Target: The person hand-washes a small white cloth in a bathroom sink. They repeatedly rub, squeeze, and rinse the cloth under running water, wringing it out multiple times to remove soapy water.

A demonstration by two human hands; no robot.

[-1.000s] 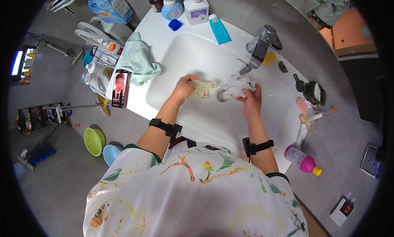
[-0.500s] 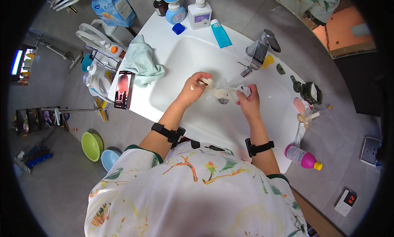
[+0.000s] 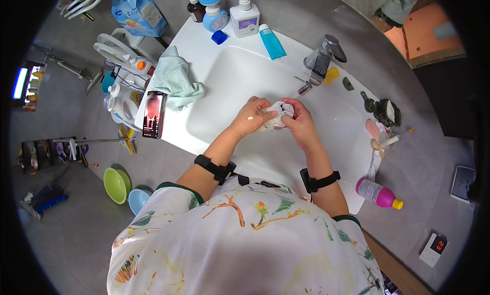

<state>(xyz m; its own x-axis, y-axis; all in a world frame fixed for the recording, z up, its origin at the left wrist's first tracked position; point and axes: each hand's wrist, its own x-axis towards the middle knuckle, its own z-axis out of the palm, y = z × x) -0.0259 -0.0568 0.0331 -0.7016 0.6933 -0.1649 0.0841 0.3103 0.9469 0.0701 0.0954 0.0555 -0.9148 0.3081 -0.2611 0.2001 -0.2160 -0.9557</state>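
Observation:
Over the white washbasin (image 3: 217,85), a small wet white cloth (image 3: 279,110) with a dark mark is bunched between my two hands. My left hand (image 3: 249,117) grips its left side, with a bit of white foam on the back of the hand. Fingers of my right hand (image 3: 303,125) are closed round the right side, thumb pressed on the fabric. The lower part of the bundle is partly hidden by my fingers. Just beyond my right hand stands the chrome tap (image 3: 320,63); whether water runs from it I cannot tell.
A pale green towel (image 3: 178,85) and a phone (image 3: 153,115) lie on the counter's left. Pump bottles (image 3: 245,18) and a teal tube (image 3: 272,42) line the back. On the right are a dark green container (image 3: 386,113) and a pink bottle (image 3: 378,194). Basins (image 3: 117,185) stand lower left.
My hands have come together, and the cloth, stretched between them before, is now gathered into a bundle. My right hand has moved left.

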